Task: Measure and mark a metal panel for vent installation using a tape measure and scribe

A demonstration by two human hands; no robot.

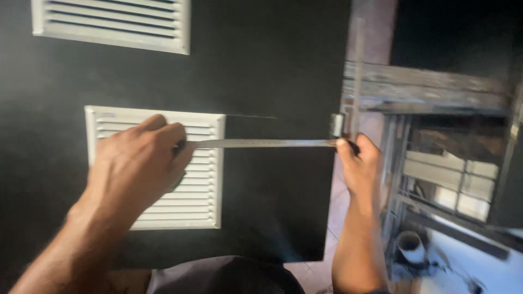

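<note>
**Tape pulled across the black panel**

Left hand [136,166] fingers curl shut around the tape case, sitting over the lower vent [204,179]. Right hand [357,158] pinches the tape [261,143] tip at the panel [272,81] edge, right of the vent. Tape runs flat between them. Second vent [114,22] above; wooden frame [430,90] off right.

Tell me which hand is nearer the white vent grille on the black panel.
Left. The left hand lies over the white vent grille, gripping the metal strip. The right hand holds the strip's far end at the panel's edge.
</note>
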